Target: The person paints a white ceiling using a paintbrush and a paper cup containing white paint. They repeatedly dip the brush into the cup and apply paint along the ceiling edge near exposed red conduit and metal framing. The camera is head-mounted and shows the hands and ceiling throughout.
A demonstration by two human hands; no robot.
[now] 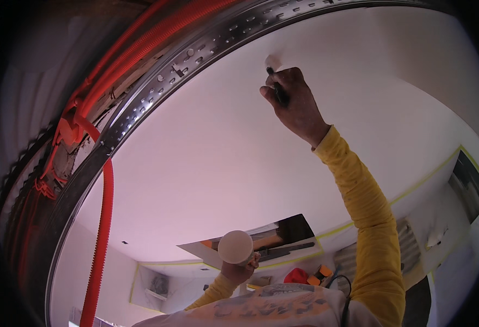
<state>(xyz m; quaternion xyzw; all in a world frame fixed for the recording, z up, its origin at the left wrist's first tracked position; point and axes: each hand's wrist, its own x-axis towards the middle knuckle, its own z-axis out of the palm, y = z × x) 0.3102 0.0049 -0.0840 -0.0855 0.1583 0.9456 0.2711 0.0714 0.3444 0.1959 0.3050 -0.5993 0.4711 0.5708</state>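
Note:
Raised high, my right hand point(300, 109) is closed around the black handle of a paintbrush point(273, 61). The brush's pale bristles meet the smooth white panel surface point(212, 147) that fills most of the view. Lower down and to the left, my left hand point(238, 272) grips a white cup point(235, 247), its round face toward me; what is in the cup cannot be made out. Both arms wear yellow sleeves.
A perforated metal profile point(157, 82) curves along the panel's left and upper edge. Red corrugated conduit point(104, 218) hangs beside it. Behind the cup is a rectangular cut-out point(294, 231). Yellow-green tape point(422, 181) lines the edges at right.

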